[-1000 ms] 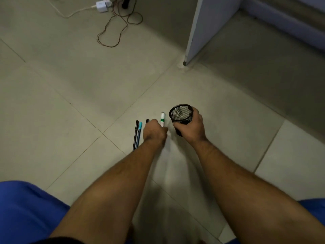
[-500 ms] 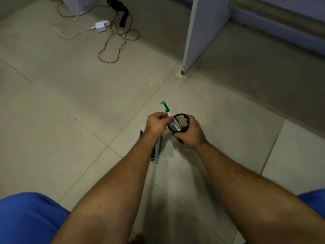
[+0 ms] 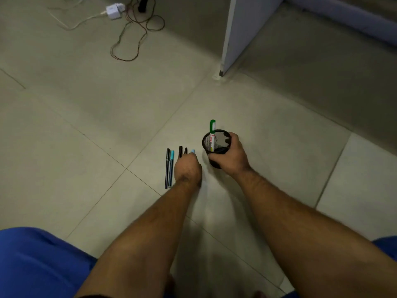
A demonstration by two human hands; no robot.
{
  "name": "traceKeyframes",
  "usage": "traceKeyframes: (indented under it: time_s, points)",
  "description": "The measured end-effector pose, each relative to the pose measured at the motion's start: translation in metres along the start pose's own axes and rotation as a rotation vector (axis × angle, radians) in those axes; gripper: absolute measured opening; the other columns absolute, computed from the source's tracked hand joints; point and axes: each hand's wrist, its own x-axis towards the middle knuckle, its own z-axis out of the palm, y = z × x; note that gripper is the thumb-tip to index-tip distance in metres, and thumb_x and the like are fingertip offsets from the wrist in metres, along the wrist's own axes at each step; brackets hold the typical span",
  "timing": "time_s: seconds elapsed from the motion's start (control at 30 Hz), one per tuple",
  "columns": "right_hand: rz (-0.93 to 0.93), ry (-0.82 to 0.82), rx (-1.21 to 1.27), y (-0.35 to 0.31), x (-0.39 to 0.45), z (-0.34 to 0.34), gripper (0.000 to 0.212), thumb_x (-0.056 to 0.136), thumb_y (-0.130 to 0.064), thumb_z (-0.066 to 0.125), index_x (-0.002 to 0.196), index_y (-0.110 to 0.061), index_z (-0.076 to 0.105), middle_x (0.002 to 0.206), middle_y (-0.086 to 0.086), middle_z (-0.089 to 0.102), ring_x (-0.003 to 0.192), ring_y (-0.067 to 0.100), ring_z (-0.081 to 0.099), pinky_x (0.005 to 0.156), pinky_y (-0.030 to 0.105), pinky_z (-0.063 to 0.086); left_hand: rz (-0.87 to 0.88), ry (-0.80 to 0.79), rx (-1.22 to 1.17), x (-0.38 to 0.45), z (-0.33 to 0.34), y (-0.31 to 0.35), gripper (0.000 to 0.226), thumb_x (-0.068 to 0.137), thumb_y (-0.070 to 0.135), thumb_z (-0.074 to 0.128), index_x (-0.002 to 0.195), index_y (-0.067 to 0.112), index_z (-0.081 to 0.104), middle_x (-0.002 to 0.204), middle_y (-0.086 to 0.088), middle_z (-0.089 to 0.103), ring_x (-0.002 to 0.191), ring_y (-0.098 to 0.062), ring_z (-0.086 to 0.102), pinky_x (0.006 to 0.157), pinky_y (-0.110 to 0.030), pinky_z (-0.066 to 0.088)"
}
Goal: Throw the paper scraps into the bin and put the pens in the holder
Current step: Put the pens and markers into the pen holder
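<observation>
The right hand (image 3: 231, 157) curls its fingers round the black mesh holder (image 3: 216, 145), which stands on the tiled floor (image 3: 107, 117) with a green-capped marker (image 3: 212, 134) upright inside it. Just left of it, the left hand (image 3: 187, 169) bends its fingers down onto three pens (image 3: 185, 152) lying side by side, though whether they pinch one cannot be told. Further left of those fingers lie a black pen (image 3: 167, 166) and a teal pen (image 3: 171, 166), touching each other.

**Bare forearms, blue garment at the knees**

Two bare forearms reach up from the bottom edge of the frame, both lightly haired, with no sleeves, watch or rings to be seen. The left hand (image 3: 187, 168) and right hand (image 3: 231, 154) are ungloved. Bright blue fabric (image 3: 40, 263), smooth with a soft fold, fills the lower left corner; a smaller patch of the same blue shows at the lower right edge.
</observation>
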Motion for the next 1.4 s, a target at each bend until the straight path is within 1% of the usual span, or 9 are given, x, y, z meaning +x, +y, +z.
traceKeyframes:
  time_s: [0.23,0.37,0.57,0.67,0.8,0.97,1.13,1.23,1.4]
  points:
    - [0.022,-0.011,-0.004,-0.002,-0.003,0.008,0.089,0.05,-0.04,0.083,0.131,-0.029,0.049,0.127,-0.003,0.059,0.11,0.017,0.061,0.096,0.037,0.054,-0.032,-0.023,-0.019,0.001,0.002,0.014,0.016,0.088,0.007,0.062,0.104,0.006,0.065,0.107,-0.012,0.069,0.097,-0.029,0.068,0.079,-0.036,0.055]
    - [0.048,0.036,-0.003,0.001,-0.003,0.003,0.085,0.052,-0.041,0.082,0.13,-0.029,0.049,0.126,-0.004,0.06,0.109,0.018,0.063,0.094,0.038,0.055,-0.172,0.093,-0.336,0.011,-0.009,0.009,0.021,0.083,0.023,0.07,0.092,0.004,0.07,0.094,-0.013,0.072,0.087,-0.029,0.068,0.063,-0.029,0.046]
    - [0.077,0.103,-0.033,-0.005,0.0,-0.005,0.089,0.058,-0.034,0.086,0.136,-0.023,0.046,0.131,0.003,0.057,0.115,0.025,0.06,0.098,0.041,0.052,-0.216,0.292,-0.918,0.026,-0.056,0.025,0.013,0.073,0.025,0.07,0.078,0.013,0.066,0.075,0.001,0.067,0.076,-0.023,0.064,0.068,-0.027,0.049]
    - [0.076,0.124,-0.098,0.001,0.002,-0.009,0.091,0.061,-0.035,0.087,0.139,-0.02,0.044,0.134,0.005,0.055,0.118,0.027,0.058,0.099,0.04,0.051,-0.161,0.337,-1.155,0.033,-0.07,0.034,0.009,0.067,0.025,0.069,0.071,0.021,0.062,0.07,0.0,0.067,0.072,-0.026,0.069,0.07,-0.04,0.06]
    - [0.083,0.115,-0.099,0.003,0.003,-0.01,0.09,0.058,-0.04,0.084,0.137,-0.022,0.045,0.131,0.004,0.057,0.114,0.026,0.059,0.096,0.04,0.052,-0.078,0.239,-1.32,0.036,-0.069,0.051,0.007,0.077,0.008,0.066,0.073,0.01,0.061,0.07,-0.01,0.062,0.062,-0.021,0.063,0.06,-0.033,0.057]
    - [0.058,0.116,-0.029,0.001,0.007,-0.01,0.086,0.051,-0.045,0.08,0.129,-0.027,0.048,0.121,-0.001,0.063,0.104,0.021,0.066,0.087,0.042,0.058,0.079,0.104,-0.82,0.023,-0.044,0.049,0.01,0.078,0.02,0.073,0.086,0.015,0.073,0.085,0.003,0.064,0.078,-0.012,0.06,0.07,-0.023,0.046]
    - [0.039,0.074,-0.044,0.005,0.004,-0.009,0.086,0.057,-0.035,0.087,0.132,-0.025,0.047,0.128,0.0,0.061,0.11,0.021,0.063,0.094,0.037,0.055,-0.116,0.25,-0.579,0.007,-0.025,0.008,0.022,0.082,0.017,0.061,0.101,0.011,0.071,0.106,-0.01,0.065,0.091,-0.025,0.064,0.07,-0.023,0.042]
    - [0.015,0.034,-0.041,0.004,0.001,-0.004,0.087,0.057,-0.035,0.087,0.133,-0.025,0.047,0.129,0.0,0.06,0.111,0.021,0.062,0.095,0.038,0.055,-0.243,0.152,-0.341,-0.003,-0.008,-0.016,0.026,0.086,0.022,0.059,0.105,0.005,0.065,0.105,-0.016,0.068,0.096,-0.033,0.066,0.076,-0.035,0.053]
    - [0.006,-0.019,-0.04,0.004,-0.002,0.008,0.086,0.055,-0.039,0.086,0.131,-0.029,0.046,0.127,-0.003,0.06,0.11,0.019,0.063,0.094,0.039,0.056,-0.222,0.035,-0.146,-0.003,-0.005,-0.01,0.021,0.093,0.018,0.059,0.109,0.005,0.066,0.111,-0.014,0.068,0.102,-0.03,0.066,0.081,-0.038,0.055]
